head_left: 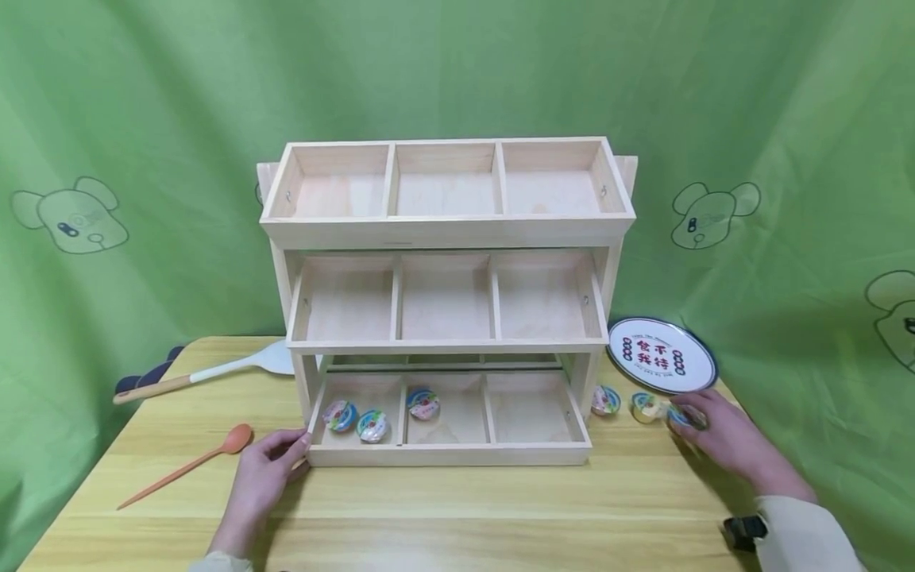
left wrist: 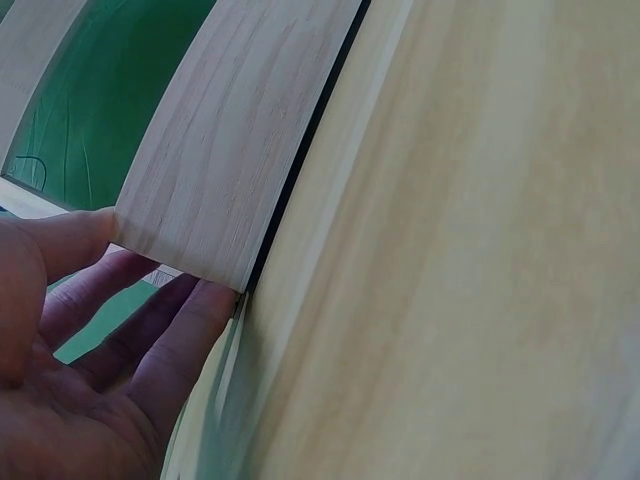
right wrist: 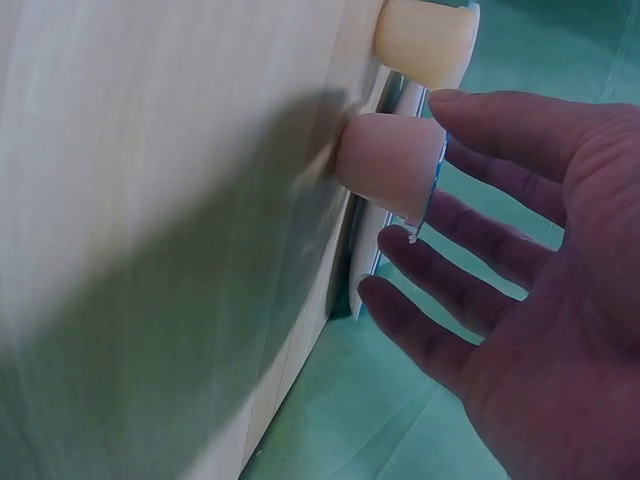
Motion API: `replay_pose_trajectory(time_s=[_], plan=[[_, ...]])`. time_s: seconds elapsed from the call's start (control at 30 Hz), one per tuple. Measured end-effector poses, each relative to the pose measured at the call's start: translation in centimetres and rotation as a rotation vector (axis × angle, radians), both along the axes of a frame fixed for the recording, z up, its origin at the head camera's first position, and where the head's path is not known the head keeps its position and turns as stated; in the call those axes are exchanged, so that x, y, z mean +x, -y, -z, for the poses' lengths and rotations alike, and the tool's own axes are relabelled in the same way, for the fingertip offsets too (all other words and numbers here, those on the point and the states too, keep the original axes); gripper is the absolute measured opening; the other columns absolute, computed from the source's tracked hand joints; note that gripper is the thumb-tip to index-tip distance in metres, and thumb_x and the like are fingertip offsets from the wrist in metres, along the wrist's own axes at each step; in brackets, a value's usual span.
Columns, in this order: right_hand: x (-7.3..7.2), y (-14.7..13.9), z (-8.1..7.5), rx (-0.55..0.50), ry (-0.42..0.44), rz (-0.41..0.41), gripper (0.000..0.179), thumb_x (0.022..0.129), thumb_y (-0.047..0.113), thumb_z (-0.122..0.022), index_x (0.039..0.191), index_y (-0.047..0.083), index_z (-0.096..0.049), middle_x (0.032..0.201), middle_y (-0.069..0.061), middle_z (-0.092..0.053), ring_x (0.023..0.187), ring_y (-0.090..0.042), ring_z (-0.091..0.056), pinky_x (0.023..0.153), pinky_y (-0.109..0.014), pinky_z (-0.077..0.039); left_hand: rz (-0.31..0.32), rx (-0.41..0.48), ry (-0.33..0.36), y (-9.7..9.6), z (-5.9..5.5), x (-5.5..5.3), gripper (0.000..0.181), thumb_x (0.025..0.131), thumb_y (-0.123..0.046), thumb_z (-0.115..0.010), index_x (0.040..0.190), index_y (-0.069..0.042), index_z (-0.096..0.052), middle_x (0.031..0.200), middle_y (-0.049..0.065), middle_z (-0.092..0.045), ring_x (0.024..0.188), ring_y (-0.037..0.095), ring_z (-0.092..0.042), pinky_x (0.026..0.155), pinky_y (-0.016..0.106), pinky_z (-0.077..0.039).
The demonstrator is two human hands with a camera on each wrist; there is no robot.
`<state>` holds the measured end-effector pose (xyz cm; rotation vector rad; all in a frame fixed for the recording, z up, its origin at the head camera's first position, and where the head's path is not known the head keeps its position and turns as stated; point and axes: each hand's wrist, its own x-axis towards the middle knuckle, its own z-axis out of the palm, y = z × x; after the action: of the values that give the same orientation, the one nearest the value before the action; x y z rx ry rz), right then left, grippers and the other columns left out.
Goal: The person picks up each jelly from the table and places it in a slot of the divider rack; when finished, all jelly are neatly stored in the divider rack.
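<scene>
My left hand [head_left: 266, 469] holds the left front corner of the lowest tray of a wooden three-tier rack [head_left: 449, 455]. In the left wrist view, its thumb is at the tray's upper corner and its fingers [left wrist: 190, 345] lie along the end. My right hand [head_left: 725, 433] is around a pink jelly cup [right wrist: 392, 165], thumb and fingertips right at its lid rim. That cup stands on the table, lid up. Next to it is a yellowish jelly cup [head_left: 646, 407], and another jelly cup [head_left: 605, 400] stands by the rack. Two jelly cups [head_left: 339, 415] sit in the lowest tray's left compartment, one jelly cup [head_left: 423, 403] in its middle one.
An oval plate [head_left: 661, 355] with red lettering lies behind the right-hand cups. On the left are a white spatula [head_left: 236, 365] with a wooden handle and an orange spoon [head_left: 207, 465]. A green curtain [head_left: 443, 71] hangs behind the wooden table [head_left: 457, 524].
</scene>
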<state>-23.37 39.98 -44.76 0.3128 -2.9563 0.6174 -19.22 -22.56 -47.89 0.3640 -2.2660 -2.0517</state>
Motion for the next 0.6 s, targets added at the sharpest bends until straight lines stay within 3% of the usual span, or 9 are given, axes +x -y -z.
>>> replay_pose_trajectory(time_s=[0.37,0.6], plan=[[0.4,-0.6,0.0,0.009,-0.006,-0.013,0.042,0.087,0.011,-0.074,0.118,-0.013,-0.058,0.116,-0.035,-0.056,0.104,-0.056,-0.052,0.086,-0.072,-0.044,0.012,-0.001,0.003,0.1,0.1,-0.2,0.03,0.096,-0.003,-0.062,0.121,0.013,-0.059,0.123,0.025,-0.055,0.1,0.02,-0.062,0.088,0.03,-0.058],[1.4,-0.3,-0.9,0.042,-0.013,0.006,0.047,0.084,0.016,-0.077,0.119,-0.01,-0.059,0.11,-0.033,-0.058,0.099,-0.054,-0.054,0.082,-0.071,-0.046,0.0,0.015,-0.006,0.0,0.1,-0.1,0.032,0.096,-0.003,-0.063,0.121,0.015,-0.058,0.121,0.025,-0.056,0.095,0.014,-0.063,0.087,0.029,-0.059]])
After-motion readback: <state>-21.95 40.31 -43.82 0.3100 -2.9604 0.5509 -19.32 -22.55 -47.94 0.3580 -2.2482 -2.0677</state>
